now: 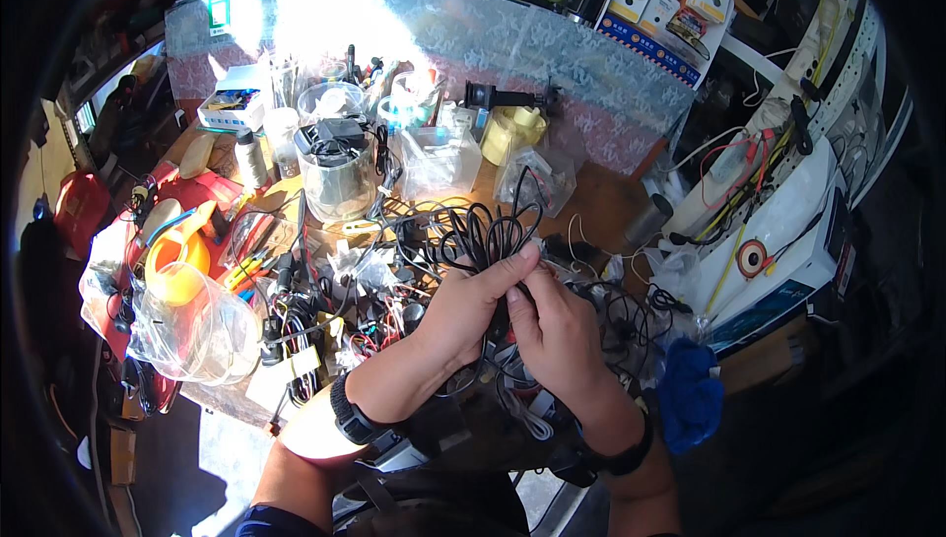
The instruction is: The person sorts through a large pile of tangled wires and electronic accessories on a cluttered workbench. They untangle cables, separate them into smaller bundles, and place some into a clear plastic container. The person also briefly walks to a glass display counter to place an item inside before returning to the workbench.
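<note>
A looped bundle of black cable (490, 233) stands up out of my two hands over the middle of the table. My left hand (470, 302) is closed around the bundle from the left, its thumb lying across the loops. Touching it from the right, my right hand (554, 325) pinches the same cable just below, thumb and fingers together. Part of the bundle is hidden behind my fingers. Beneath and around the hands lie tangled dark wires (419, 232) and a small white coiled cable (532, 421).
Clear plastic tubs (340, 187) and a yellow container (512, 133) line the back. Leftward are an orange tape dispenser (182, 256) and a clear cylindrical container (197, 330). A blue cloth (690, 394) hangs by the right edge, near a white box (778, 271).
</note>
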`<state>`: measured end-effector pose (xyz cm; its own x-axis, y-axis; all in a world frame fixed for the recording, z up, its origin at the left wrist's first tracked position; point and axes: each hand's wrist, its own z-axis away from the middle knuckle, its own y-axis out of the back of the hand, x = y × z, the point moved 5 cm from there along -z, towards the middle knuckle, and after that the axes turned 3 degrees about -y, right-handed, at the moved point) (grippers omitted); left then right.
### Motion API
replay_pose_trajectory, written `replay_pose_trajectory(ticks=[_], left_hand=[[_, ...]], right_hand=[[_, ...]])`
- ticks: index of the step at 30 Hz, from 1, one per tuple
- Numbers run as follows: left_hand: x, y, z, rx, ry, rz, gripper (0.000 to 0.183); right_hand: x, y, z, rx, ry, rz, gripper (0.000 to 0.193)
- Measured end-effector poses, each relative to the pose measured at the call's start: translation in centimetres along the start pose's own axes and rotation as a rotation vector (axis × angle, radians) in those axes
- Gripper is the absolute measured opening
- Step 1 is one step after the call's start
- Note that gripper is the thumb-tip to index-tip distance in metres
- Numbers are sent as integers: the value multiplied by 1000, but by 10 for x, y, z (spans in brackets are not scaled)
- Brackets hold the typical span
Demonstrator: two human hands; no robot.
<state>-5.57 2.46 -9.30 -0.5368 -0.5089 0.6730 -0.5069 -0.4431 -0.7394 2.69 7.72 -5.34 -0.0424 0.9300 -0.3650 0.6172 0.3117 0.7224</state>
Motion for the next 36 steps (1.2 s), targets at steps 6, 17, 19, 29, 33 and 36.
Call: replay_pose_trajectory(ticks=[6, 17, 19, 29, 33, 36], left_hand=[[20, 3, -12, -158, -86, 324, 33], [22, 12, -15, -124, -120, 590, 35], [23, 11, -14, -122, -140, 552, 35], [45, 13, -11, -272, -163, 249, 31], [31, 0, -4, -357, -30, 65, 28], [33, -1, -3, -267, -118, -44, 26]], right_hand=[[23, -17, 21, -213, -378, -806, 67], [-7, -71, 74, -299, -351, -744, 56], [-8, -77, 77, -283, -352, -709, 23], [-1, 36, 72, -86, -252, -659, 17], [11, 61, 60, 19, -296, -810, 14], [20, 58, 56, -23, -340, -1052, 18]])
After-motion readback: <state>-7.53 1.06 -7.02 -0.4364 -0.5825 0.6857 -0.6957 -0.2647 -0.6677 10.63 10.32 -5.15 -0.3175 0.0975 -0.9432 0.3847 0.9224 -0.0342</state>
